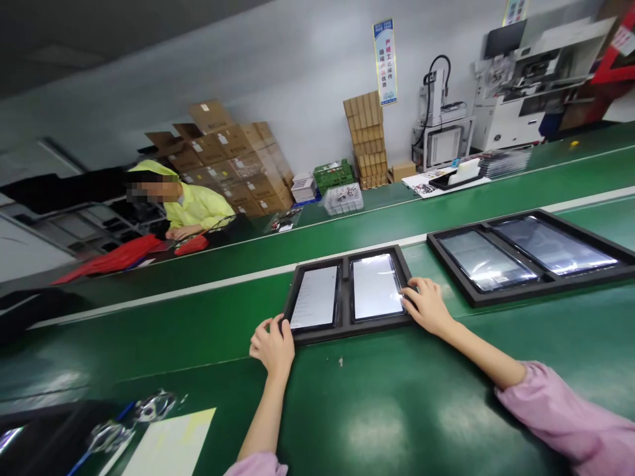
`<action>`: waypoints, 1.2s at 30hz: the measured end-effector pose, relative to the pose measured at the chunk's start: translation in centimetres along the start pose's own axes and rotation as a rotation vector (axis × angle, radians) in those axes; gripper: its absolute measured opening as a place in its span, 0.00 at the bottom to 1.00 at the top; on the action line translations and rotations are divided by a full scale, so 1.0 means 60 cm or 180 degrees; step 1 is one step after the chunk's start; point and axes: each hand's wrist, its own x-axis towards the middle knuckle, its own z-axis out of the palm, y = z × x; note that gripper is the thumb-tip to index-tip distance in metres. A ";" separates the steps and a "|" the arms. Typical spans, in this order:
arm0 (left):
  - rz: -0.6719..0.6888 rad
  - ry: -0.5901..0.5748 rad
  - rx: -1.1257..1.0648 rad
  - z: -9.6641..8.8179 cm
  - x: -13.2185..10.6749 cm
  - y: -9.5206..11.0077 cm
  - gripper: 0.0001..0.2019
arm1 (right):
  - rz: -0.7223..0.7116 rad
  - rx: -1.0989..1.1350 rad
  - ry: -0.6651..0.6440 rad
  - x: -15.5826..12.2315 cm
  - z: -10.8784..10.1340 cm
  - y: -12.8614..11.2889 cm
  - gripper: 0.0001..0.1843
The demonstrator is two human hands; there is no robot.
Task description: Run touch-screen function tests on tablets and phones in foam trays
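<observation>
A black tray (346, 285) lies on the green conveyor belt (397, 410) and holds two lit tablets side by side, the left tablet (314, 297) and the right tablet (376, 287). My left hand (272, 345) grips the tray's near left corner with curled fingers. My right hand (427, 305) grips the tray's near right corner, fingertips touching the edge of the right tablet. Both arms wear pink sleeves.
A second black tray (530, 284) with two wrapped tablets lies to the right on the belt. A person in a yellow coat (196, 206) sits across the line. Cardboard boxes (238, 165), a plastic basket (343, 198) and machines (516, 99) stand behind. Paper (171, 446) lies near left.
</observation>
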 end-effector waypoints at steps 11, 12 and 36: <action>0.0430 -0.0305 -0.0027 0.019 -0.003 -0.016 0.19 | 0.0022 -0.0108 -0.1566 0.130 0.030 -0.097 0.16; 0.0459 -0.0314 -0.0054 0.020 -0.004 -0.019 0.20 | 0.0099 -0.0120 -0.1593 0.133 0.022 -0.083 0.18; -0.0026 0.0127 -0.0300 0.039 -0.032 0.114 0.20 | 0.0682 -0.0103 -0.1424 0.148 -0.023 0.044 0.28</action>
